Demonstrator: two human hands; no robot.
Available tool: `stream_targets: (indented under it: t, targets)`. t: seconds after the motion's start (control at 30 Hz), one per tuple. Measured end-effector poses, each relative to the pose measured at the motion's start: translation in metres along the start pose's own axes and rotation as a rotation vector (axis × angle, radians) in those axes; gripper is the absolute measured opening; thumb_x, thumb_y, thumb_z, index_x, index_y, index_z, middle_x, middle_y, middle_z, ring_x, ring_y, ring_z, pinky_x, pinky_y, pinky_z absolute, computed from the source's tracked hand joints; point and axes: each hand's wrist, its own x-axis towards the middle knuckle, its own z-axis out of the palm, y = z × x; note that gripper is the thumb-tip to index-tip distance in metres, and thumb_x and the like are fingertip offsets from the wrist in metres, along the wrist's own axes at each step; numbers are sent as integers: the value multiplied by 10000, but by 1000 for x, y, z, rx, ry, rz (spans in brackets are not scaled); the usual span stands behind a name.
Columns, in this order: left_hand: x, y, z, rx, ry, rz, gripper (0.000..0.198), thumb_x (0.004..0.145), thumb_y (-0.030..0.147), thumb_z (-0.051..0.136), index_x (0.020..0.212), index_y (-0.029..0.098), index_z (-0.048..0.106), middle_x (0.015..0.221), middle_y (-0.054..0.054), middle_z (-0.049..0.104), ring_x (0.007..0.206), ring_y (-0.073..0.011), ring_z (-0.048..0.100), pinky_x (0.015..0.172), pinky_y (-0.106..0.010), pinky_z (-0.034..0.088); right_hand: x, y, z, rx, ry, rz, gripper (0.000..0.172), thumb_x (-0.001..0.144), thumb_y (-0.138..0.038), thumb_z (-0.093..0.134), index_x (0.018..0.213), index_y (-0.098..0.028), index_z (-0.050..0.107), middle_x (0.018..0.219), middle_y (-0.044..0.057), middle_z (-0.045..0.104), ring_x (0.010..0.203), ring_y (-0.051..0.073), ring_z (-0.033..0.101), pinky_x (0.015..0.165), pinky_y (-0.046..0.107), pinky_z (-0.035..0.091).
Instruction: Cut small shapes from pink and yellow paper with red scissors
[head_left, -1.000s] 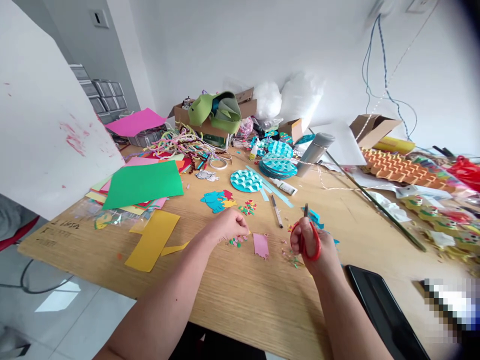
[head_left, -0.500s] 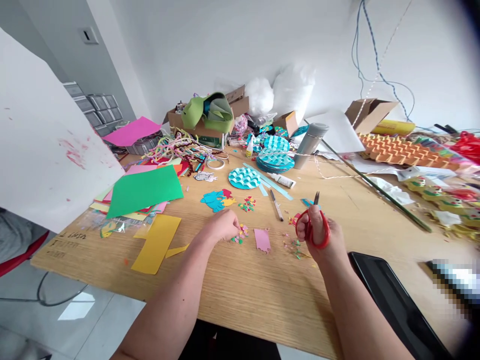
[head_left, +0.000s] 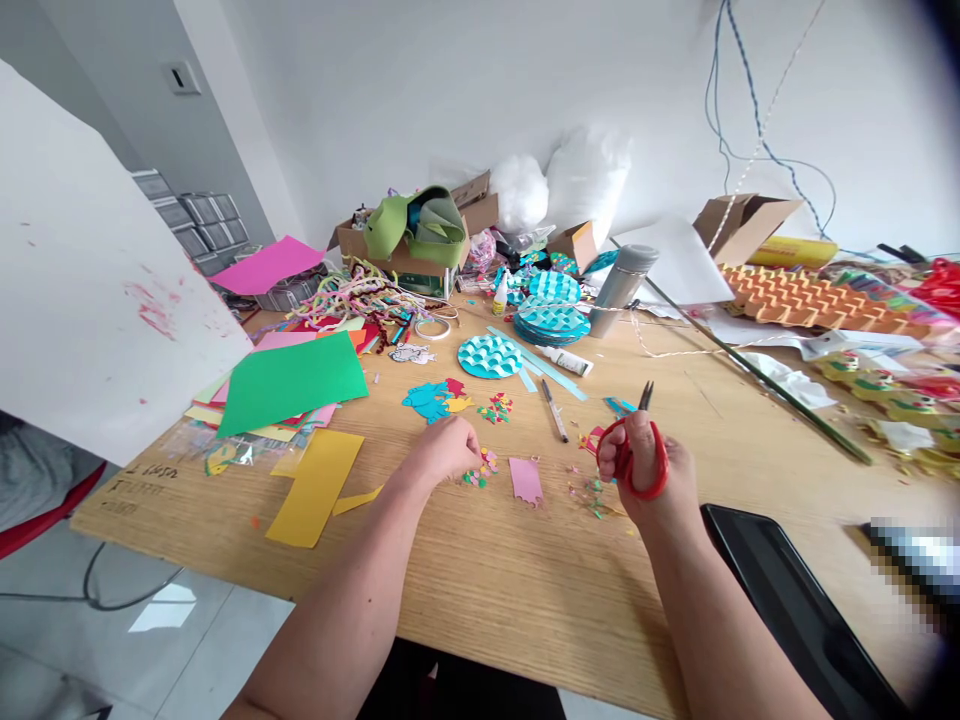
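Observation:
My right hand [head_left: 660,480] is closed around red-handled scissors [head_left: 657,470], their tips pointing up and away from me. My left hand [head_left: 448,448] is closed, fingertips down at a small pile of coloured paper dots [head_left: 480,472]; whether something is pinched in them is hidden. Between the hands lies a pink paper piece [head_left: 526,481] with a scalloped lower edge. Paper scraps [head_left: 592,490] are scattered beside the scissors. Beyond my left hand are blue, red and yellow fish-shaped cutouts [head_left: 429,400] and a pile of tiny red and green bits [head_left: 496,408].
A pen [head_left: 554,410], a glue tube [head_left: 565,360] and a wavy blue paper disc [head_left: 489,356] lie ahead. Coloured sheets [head_left: 296,382] and yellow paper [head_left: 316,490] are at left. A black phone-like device [head_left: 780,590] lies right, near a long green stick [head_left: 772,390]. A grey flask [head_left: 624,290] stands behind.
My right hand with the scissors has shifted slightly right, and the blades look a little further apart. My left hand stays by the paper dots.

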Motion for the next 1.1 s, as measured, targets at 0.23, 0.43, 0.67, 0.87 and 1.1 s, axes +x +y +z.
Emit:
stream_targets:
  t: [0.23,0.43,0.67,0.87,1.1]
  targets:
    - [6,-4,0,-140,152,28,17,671,160,667,681,165,681,706,-37,700,648,-143,606,621,-228,440,0,-1,-2,38,9,-44,422,705,-532,734,583,-166,564,457,-27,549,336,84,477,299,186,388]
    - [13,-11,4,-122,257,103,279,716,36,583,905,182,726,913,-43,716,796,-146,637,773,-244,485,-3,-2,-2,-10,20,-90,441,733,-545,710,574,-158,572,478,-15,576,335,84,498,307,185,399]
    - [8,-6,6,152,50,118,332,688,11,572,839,226,774,850,-57,737,819,-169,651,803,-257,486,-4,-4,0,2,42,-99,428,683,-533,755,575,-158,579,484,-20,582,331,81,498,307,180,397]
    - [4,-1,4,199,20,79,275,695,32,575,744,215,774,802,-74,743,814,-179,664,798,-258,485,-3,-6,-1,10,52,-96,442,696,-550,739,569,-157,582,491,-18,586,337,83,508,313,183,404]
    - [5,-1,5,224,19,90,294,673,30,562,767,209,775,832,-84,742,831,-187,658,790,-263,485,-3,-7,-3,13,83,-121,437,725,-546,717,568,-163,575,468,-21,571,338,79,502,328,179,392]
